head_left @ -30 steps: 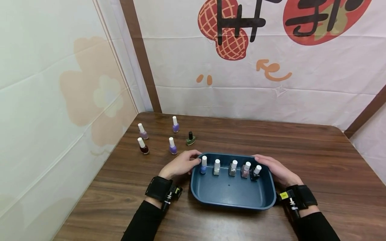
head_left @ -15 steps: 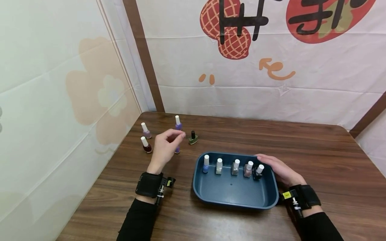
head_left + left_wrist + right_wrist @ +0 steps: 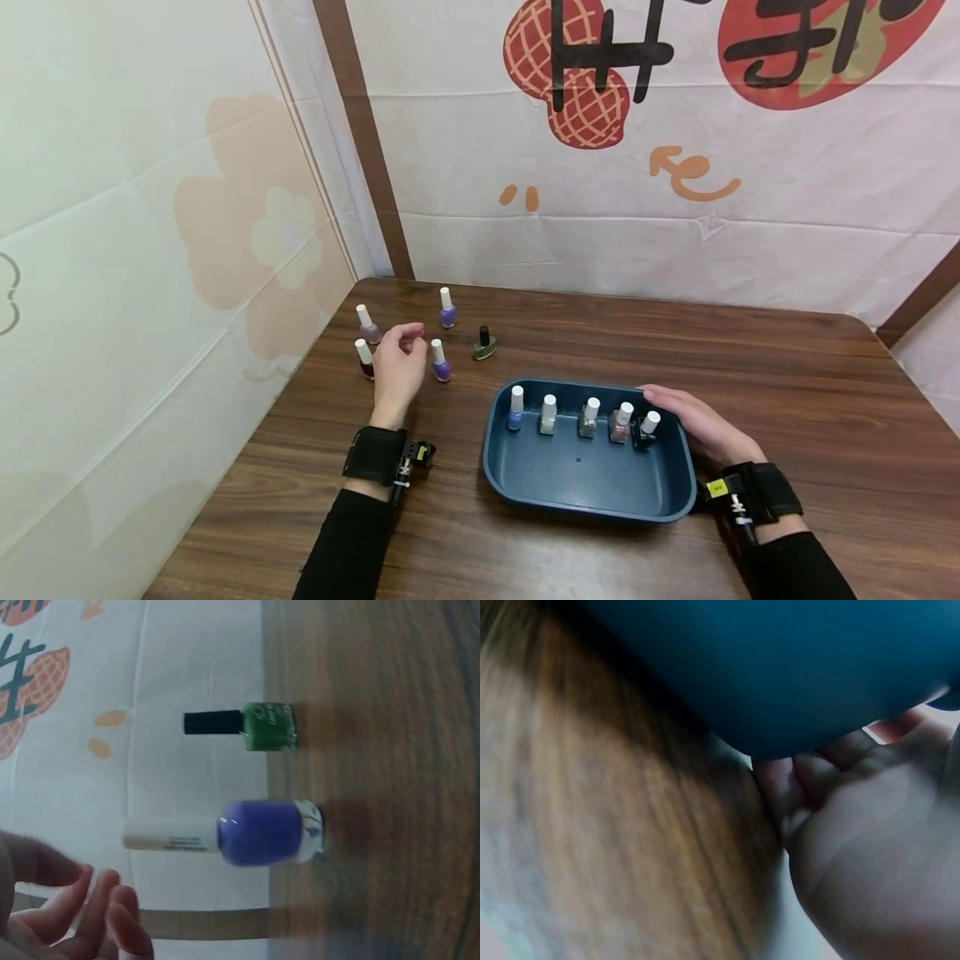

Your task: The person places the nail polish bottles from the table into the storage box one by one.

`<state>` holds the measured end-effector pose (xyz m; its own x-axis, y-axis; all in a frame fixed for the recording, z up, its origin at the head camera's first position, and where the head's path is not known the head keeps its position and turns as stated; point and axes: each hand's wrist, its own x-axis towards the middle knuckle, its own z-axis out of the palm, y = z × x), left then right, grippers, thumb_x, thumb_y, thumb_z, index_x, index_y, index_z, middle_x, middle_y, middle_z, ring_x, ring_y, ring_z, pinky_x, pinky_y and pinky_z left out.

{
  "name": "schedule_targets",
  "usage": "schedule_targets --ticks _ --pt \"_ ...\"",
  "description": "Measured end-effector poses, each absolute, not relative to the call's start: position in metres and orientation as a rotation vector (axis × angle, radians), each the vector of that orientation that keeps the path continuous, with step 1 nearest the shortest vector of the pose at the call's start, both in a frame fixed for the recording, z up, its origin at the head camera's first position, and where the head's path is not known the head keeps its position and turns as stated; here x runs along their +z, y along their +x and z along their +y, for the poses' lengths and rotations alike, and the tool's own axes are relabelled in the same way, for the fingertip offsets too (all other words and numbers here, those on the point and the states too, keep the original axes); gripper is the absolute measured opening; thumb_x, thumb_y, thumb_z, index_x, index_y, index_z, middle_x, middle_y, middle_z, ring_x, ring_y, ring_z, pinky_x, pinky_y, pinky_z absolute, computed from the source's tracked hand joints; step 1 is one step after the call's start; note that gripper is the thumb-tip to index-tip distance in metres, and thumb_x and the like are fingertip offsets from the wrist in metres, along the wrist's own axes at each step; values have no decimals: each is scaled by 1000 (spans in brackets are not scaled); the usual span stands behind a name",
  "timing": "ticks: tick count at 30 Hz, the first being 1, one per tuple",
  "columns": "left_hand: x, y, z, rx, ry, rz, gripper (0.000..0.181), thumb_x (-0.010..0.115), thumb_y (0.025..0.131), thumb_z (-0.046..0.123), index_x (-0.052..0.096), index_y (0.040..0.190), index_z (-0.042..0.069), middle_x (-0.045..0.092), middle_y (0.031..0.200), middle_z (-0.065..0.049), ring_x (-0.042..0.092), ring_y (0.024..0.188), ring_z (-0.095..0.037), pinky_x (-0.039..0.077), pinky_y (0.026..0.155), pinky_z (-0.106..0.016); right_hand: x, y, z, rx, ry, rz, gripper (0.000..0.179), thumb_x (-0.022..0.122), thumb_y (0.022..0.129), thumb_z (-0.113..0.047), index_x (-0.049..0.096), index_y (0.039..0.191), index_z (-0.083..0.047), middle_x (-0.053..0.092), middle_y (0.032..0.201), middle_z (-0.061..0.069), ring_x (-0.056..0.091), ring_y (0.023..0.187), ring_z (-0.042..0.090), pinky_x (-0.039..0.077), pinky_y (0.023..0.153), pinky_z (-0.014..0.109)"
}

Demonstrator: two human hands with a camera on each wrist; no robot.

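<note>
My left hand hovers over the left of the table, fingers loosely bent and holding nothing. Just right of it stands a purple nail polish bottle with a white cap. The hand partly hides a dark red nail polish bottle. Behind are a lilac bottle and another purple bottle; a green one with a black cap is farther right. My right hand grips the back right corner of a dark blue tray, its fingers against the outer wall in the right wrist view.
Several white-capped nail polish bottles stand in a row along the tray's back wall, from a blue one to a black one leaning at the right. Printed cloth hangs behind and left of the brown wooden table.
My left hand let go of the tray's left rim, moved left to the loose bottles, then drew farther left past the front purple bottle. The right hand stays at the tray.
</note>
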<state>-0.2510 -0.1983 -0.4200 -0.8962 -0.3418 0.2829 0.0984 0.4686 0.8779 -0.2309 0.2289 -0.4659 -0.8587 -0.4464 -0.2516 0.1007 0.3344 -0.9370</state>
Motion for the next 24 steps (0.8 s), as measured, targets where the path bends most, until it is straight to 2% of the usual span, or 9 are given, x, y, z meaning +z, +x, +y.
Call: schedule_targets --ticks 3,8,15,21,24 --pt "-424 -252 -200 -1372 238 -2373 33 54 87 8 63 118 1 63 115 -16 59 98 -28 44 82 -35 -467 -232 228 -1536 -299 2151 61 36 103 -43 38 144 3 48 139 19 47 123 22 44 99 38" --pt "-428 -252 -201 -1342 242 -2480 37 57 84 7 62 121 0 62 118 -16 59 101 -30 45 85 -37 -468 -232 228 -1506 -275 2175 64 37 102 -45 35 146 1 37 148 25 39 133 34 39 106 52" --pt "-434 -253 -202 -1328 241 -2589 37 63 86 15 62 120 2 59 120 -19 60 106 -32 48 89 -43 -468 -231 228 -1526 -271 2161 63 37 102 -45 38 144 2 46 141 20 48 122 21 45 98 36" --pt "-437 -254 -202 -1266 232 -2647 37 65 87 19 63 119 1 59 119 -19 60 106 -33 45 91 -45 -468 -231 227 -1523 -272 2163 63 37 102 -44 36 145 2 42 144 23 44 126 25 43 101 39" --pt "-438 -254 -202 -1231 218 -2662 36 65 87 19 63 119 1 60 119 -19 60 105 -33 45 91 -45 -468 -231 228 -1529 -276 2160 63 37 102 -44 37 144 2 45 142 21 46 124 23 44 99 37"
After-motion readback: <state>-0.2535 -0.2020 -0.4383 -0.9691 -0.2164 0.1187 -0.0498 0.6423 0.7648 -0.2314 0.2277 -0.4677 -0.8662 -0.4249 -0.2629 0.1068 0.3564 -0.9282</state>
